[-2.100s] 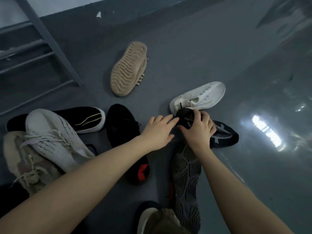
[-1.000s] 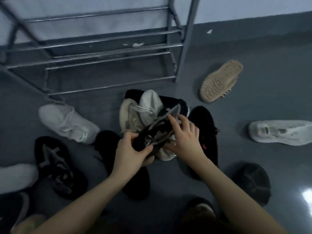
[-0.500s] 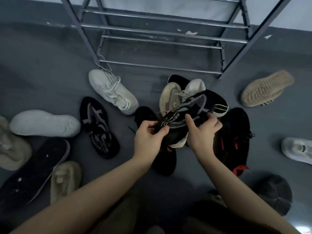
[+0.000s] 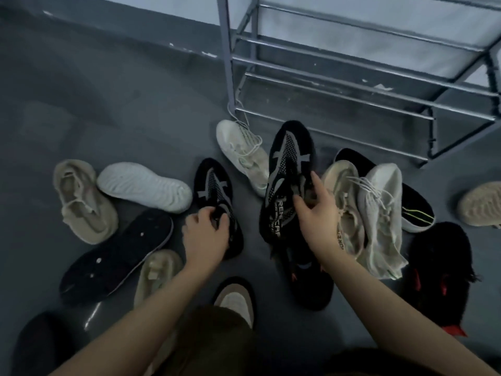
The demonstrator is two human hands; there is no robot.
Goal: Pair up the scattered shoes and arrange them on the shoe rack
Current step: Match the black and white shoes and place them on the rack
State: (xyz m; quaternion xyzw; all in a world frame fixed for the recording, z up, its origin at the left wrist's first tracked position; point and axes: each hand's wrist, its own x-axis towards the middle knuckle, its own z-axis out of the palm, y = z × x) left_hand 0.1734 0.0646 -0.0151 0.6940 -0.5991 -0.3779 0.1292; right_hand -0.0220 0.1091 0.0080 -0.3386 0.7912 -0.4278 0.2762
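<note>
My right hand [image 4: 317, 213] grips a black mesh shoe with grey straps [image 4: 288, 158] by its collar, held above the floor with its toe pointing at the rack. My left hand [image 4: 204, 234] closes on the heel opening of the matching black mesh shoe [image 4: 212, 185], which lies on the floor. The metal shoe rack [image 4: 352, 69] stands at the upper right, its bars bare.
Scattered on the grey floor: a white laced sneaker [image 4: 241, 153] by the rack leg, a beige shoe [image 4: 81, 202], a white sole-up shoe [image 4: 143, 185], a black sole-up shoe [image 4: 116, 253], a heap of pale sneakers [image 4: 379, 213], and a black and red shoe [image 4: 439, 267].
My left hand let go of the held black mesh shoe and reached left to its mate on the floor. My right hand alone now holds the first shoe. The view swung left.
</note>
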